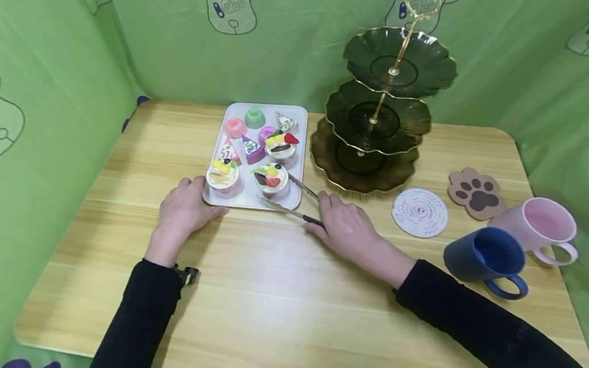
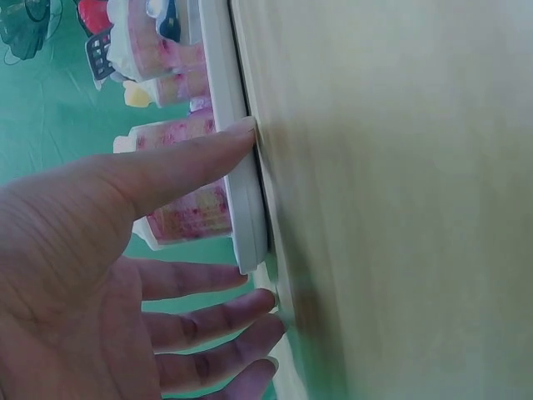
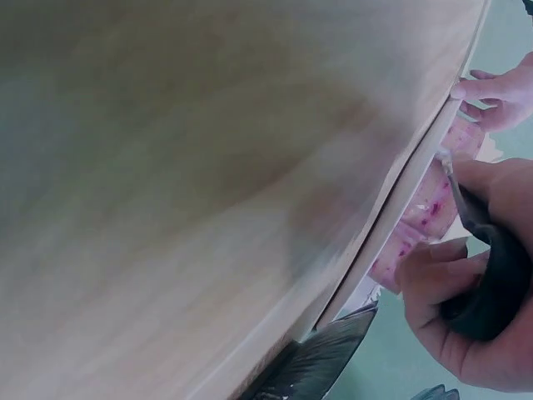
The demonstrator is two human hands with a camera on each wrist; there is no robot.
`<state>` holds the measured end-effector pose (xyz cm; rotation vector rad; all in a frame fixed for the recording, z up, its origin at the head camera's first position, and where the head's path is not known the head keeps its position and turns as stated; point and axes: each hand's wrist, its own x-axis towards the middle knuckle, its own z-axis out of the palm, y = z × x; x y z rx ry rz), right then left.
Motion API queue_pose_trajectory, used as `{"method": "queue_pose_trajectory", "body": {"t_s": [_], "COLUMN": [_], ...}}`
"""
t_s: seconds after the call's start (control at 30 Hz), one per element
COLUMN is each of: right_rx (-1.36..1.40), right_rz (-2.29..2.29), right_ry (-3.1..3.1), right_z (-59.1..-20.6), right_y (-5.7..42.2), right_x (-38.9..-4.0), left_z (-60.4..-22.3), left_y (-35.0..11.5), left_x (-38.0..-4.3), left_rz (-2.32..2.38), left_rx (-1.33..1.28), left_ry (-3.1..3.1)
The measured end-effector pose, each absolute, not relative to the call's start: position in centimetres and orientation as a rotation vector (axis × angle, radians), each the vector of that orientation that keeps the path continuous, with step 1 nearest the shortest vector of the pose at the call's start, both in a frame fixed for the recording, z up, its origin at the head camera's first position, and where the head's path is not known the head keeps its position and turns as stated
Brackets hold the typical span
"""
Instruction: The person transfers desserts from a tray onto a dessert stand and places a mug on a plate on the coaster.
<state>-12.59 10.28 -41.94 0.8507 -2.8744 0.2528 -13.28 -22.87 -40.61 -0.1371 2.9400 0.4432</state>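
A white tray (image 1: pixel 301 150) holds several toy desserts. My left hand (image 1: pixel 184 205) touches the tray's near left corner; in the left wrist view its thumb lies along the rim and the other fingers extend past the corner. My right hand (image 1: pixel 345 226) grips a pair of tongs (image 1: pixel 292 211), black on the handles. The tongs' two arms are spread about the front right dessert cup (image 1: pixel 272 178), topped with fruit; whether they touch it I cannot tell. Another dessert cup (image 1: pixel 223 176) stands by my left hand, and a third dessert cup (image 1: pixel 281 147) sits behind.
On the tray's far half are a green ring cake (image 1: pixel 254 118), a pink one (image 1: pixel 235 127) and cake slices (image 1: pixel 252 150). A three-tier stand (image 1: pixel 364 174) rises right of the tray. Further right lie a round coaster (image 1: pixel 420 212), a paw coaster (image 1: pixel 477 193), a blue mug (image 1: pixel 484 254) and a pink mug (image 1: pixel 537 226).
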Motion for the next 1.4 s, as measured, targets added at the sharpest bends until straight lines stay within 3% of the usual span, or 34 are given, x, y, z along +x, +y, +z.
{"method": "queue_pose_trajectory", "body": {"t_s": [0.8, 1.4], "right_rx": [0.876, 0.555], "right_rz": [0.378, 0.325], "right_ry": [-2.872, -2.855], "right_z": [-40.5, -37.1], "right_y": [11.3, 19.7], "right_x": [-12.5, -10.8], "left_z": [-39.8, -39.8], "left_y": [-23.4, -23.1], "left_x": [-13.5, -13.2], "left_rz": [0.419, 0.408], "left_rx": [-0.121, -0.115], "left_ry": [2.913, 2.903]}}
